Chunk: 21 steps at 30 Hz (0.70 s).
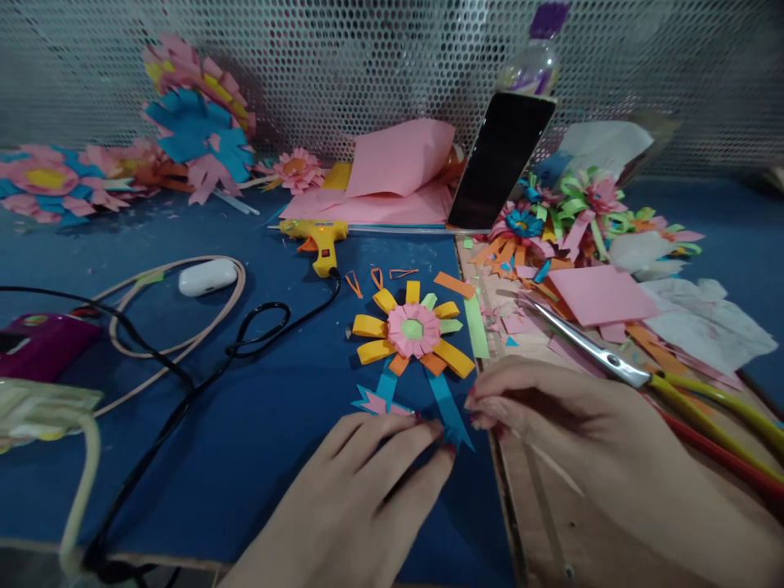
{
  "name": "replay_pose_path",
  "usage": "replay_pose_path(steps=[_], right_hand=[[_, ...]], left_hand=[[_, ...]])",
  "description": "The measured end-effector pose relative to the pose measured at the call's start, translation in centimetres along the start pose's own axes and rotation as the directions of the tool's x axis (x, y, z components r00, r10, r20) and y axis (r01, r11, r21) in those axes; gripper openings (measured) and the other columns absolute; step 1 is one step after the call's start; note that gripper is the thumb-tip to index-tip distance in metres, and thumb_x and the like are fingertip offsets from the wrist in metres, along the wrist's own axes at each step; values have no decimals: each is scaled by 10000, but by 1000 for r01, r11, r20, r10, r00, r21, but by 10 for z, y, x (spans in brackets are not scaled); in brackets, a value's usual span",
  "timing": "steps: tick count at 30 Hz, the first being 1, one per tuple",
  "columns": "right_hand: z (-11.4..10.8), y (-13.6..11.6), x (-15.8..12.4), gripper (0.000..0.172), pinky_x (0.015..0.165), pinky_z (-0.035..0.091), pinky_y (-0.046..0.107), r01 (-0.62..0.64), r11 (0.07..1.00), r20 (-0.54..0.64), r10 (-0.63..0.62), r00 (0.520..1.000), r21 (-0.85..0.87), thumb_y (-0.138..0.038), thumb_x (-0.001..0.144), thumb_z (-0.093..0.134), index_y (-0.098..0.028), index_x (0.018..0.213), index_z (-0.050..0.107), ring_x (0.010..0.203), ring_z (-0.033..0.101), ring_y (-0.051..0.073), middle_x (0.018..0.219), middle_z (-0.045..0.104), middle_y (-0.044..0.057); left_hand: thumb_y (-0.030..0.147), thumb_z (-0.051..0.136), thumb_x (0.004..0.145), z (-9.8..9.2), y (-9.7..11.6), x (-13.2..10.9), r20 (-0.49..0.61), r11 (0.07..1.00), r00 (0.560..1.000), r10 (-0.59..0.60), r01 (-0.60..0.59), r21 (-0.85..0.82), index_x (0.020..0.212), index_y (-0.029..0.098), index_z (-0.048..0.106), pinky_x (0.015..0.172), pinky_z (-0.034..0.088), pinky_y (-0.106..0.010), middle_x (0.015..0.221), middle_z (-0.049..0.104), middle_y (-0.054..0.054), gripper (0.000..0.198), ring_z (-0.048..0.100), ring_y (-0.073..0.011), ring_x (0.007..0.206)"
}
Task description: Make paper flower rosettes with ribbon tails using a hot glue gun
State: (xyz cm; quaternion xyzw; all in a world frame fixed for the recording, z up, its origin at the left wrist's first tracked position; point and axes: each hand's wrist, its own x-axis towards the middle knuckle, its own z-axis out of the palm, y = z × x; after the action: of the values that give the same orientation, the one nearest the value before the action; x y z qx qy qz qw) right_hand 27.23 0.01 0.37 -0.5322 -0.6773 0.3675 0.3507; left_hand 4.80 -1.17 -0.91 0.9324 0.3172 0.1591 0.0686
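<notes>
A paper flower (414, 328) with yellow loops, a pink fringed ring and a green centre lies on the blue surface. Two blue paper ribbons (442, 400) hang from its lower side, and a pink strip (376, 402) lies over the left one. My left hand (373, 482) rests palm down with fingers stretched over the lower ends of the ribbons, fingertips touching the paper there. Just right of the ribbons, my right hand (551, 416) has thumb and fingers pinched together. Whatever is between those fingertips is hidden. A pale thin line shows below its fingers.
A yellow glue gun (318, 238) lies behind, its black cord (269, 343) running left. Scissors (612, 363) lie beside my right hand among paper scraps. A phone (502, 159) leans against a bottle (532, 65). A white case (208, 278) and finished paper flowers (199, 122) are left.
</notes>
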Motion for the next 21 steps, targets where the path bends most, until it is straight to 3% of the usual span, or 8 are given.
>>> replay_pose_path(steps=[3,6,9,13,17,21], right_hand=[[2,5,2,109,681,564,223,-236,916,156,194,969,324,-312,832,629,-270,912,690,732,669,127,857,703,-11],[6,6,3,152,677,577,243,-335,738,278,205,938,586,-219,806,663,-234,955,683,758,674,137,903,706,13],[11,2,2,246,578,557,205,-389,582,333,207,920,714,-181,770,700,-233,1007,662,727,671,128,863,712,11],[12,-2,0,294,555,483,149,-510,424,407,313,858,748,-215,703,776,-235,978,673,719,652,92,797,717,-10],[9,-5,2,342,555,451,160,-559,399,430,370,824,727,-268,620,830,-207,925,686,668,626,82,740,708,-8],[4,-8,3,362,531,442,185,-558,461,432,355,829,690,-230,647,810,-205,978,662,613,586,82,721,669,-24]], left_hand=[[142,405,923,0,5,0,-107,997,992,-63,59,-45,1171,192,573,904,490,-255,1124,648,-19,304,588,-131,1029],[124,537,861,1,13,6,-302,984,938,-170,146,-101,1094,178,606,920,485,-223,1056,674,-8,249,614,-112,991],[140,609,822,0,21,16,-429,975,878,-213,161,-153,1022,169,617,886,500,-190,975,694,9,203,640,-97,918],[106,591,829,-3,27,24,-443,959,858,-260,179,-218,959,183,624,836,518,-170,902,697,34,155,652,-81,843],[92,573,840,-1,29,23,-449,932,836,-316,184,-313,944,202,657,760,542,-187,893,691,21,173,653,-91,802],[85,602,814,0,29,23,-473,960,848,-240,133,-247,902,226,692,682,546,-224,879,694,14,189,645,-116,762]])
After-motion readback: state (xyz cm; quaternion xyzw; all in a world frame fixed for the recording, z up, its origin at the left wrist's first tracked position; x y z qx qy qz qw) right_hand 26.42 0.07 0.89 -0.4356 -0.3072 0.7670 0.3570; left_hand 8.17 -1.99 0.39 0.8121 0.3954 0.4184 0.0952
